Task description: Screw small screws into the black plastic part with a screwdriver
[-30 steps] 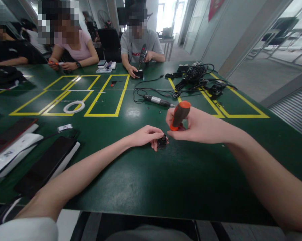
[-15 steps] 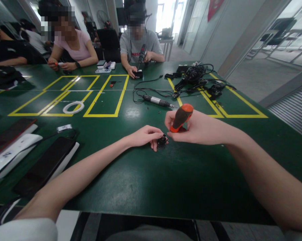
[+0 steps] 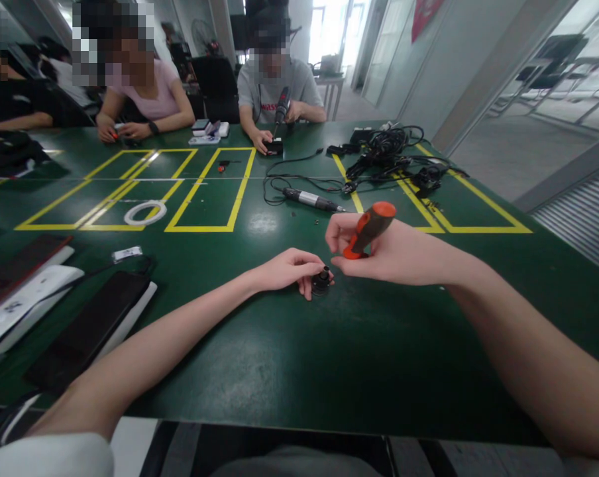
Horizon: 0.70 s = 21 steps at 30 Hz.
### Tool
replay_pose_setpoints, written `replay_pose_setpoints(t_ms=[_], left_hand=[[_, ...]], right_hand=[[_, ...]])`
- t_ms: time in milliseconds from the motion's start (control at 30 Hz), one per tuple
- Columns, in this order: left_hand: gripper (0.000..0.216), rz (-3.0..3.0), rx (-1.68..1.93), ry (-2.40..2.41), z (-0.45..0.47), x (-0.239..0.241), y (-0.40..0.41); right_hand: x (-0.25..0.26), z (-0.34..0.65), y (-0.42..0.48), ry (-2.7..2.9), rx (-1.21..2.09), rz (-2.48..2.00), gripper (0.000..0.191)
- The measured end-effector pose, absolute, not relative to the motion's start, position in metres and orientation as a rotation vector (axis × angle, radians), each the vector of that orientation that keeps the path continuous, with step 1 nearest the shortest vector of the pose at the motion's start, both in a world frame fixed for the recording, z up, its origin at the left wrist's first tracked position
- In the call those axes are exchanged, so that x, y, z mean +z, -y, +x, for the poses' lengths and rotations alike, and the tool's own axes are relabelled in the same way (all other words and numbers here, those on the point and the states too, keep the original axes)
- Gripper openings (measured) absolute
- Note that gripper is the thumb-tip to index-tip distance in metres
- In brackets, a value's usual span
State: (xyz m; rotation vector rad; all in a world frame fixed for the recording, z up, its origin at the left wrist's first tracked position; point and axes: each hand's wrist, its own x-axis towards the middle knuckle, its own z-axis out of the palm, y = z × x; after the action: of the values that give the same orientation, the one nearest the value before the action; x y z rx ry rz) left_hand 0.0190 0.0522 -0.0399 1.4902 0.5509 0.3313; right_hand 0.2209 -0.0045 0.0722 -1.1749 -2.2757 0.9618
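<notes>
My left hand (image 3: 288,267) rests on the green table (image 3: 299,358) with its fingers pinched round a small black round part (image 3: 322,281), holding it down. Just right of it, my right hand (image 3: 383,252) is wrapped round a screwdriver with an orange and black handle (image 3: 370,228). The handle tilts up to the right and its lower end points down toward the black part. The screwdriver's tip is hidden behind my fingers.
An electric screwdriver (image 3: 309,199) with a black cable lies beyond my hands. A tangle of cables (image 3: 393,156) sits at the far right. Phones and white boxes (image 3: 55,298) lie at the left. A white ring (image 3: 145,212) lies in the yellow markings. Other people sit across the table.
My right hand has tilted the screwdriver handle further over to the right and shifted slightly that way. My left hand and the black part have stayed put.
</notes>
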Motion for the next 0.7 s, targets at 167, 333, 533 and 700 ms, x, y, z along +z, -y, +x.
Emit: replay_pose_setpoints(t_ms=[167,333,533,700], left_hand=[[0.026,1.489,0.335,-0.550,0.0197,-0.0403,-0.0525],[0.025,1.495,0.331,-0.561,0.0195,-0.0394,-0.0521],[0.022,1.479,0.339,-0.546,0.0200,-0.0405,-0.0523],[0.027,1.484,0.336,-0.551,0.0198,-0.0429,-0.0527]], right_hand=[[0.0749,0.2223,0.0054,2.287,1.010,-1.156,0.015],[0.0718,0.2235,0.0056,2.258,1.042,-1.177,0.013],[0.0712,0.2253,0.0042,2.302,1.025,-1.149,0.015],[0.0680,0.2242,0.0038,2.317,1.027,-1.119,0.010]])
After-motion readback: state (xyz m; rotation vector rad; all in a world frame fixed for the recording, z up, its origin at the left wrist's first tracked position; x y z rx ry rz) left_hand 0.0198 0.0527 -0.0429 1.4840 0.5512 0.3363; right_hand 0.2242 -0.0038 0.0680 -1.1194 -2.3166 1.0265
